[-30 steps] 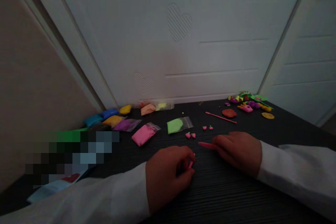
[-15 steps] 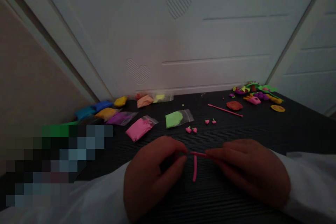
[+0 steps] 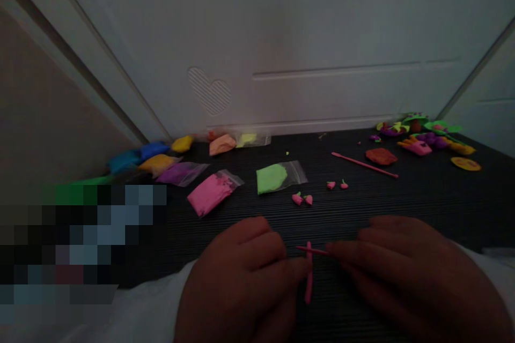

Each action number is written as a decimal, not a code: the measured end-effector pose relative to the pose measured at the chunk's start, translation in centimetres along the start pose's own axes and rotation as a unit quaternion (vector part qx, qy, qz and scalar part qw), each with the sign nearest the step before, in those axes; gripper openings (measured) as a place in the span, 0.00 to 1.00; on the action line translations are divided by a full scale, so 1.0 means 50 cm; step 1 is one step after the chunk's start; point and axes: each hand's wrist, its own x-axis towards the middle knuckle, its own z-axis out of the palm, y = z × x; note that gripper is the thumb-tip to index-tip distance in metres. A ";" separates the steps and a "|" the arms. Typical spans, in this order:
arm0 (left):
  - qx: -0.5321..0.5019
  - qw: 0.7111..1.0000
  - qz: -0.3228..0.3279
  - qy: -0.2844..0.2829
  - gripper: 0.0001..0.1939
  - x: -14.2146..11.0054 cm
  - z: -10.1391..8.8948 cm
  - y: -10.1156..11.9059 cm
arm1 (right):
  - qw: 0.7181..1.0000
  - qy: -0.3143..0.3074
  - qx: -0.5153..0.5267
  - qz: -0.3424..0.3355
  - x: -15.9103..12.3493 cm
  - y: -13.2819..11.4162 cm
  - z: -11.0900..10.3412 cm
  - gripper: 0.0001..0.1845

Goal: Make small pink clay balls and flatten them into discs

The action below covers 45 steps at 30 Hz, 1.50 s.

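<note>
A thin roll of pink clay (image 3: 309,286) lies lengthwise on the dark table between my hands. My left hand (image 3: 245,278) is closed, its fingers curled, and one fingertip presses on the left side of the roll. Pinched in my right hand (image 3: 410,273) is a slim pink modelling tool (image 3: 316,251). Its pointed end crosses over the upper part of the roll; whether it touches the clay I cannot tell. Just beyond are small pink clay buds with green tips (image 3: 298,199), and two similar pieces (image 3: 330,185) sit farther right.
Bags of pink clay (image 3: 211,193) and green clay (image 3: 271,178) lie ahead, with several coloured packets (image 3: 155,150) at the left. Another pink tool (image 3: 364,164) rests beside a reddish clay lump (image 3: 381,156). Finished-looking colourful clay pieces (image 3: 432,139) cluster back right against a white panel (image 3: 306,96).
My left hand has let go of the tool's tip and moved down onto the pink clay roll. The right hand still holds the tool, now crossing the roll. The view has shifted a little.
</note>
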 end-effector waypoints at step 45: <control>0.046 0.999 0.006 -0.018 0.07 -0.001 0.025 -0.012 | 0.998 0.025 -0.016 -0.062 0.003 0.014 0.018 0.13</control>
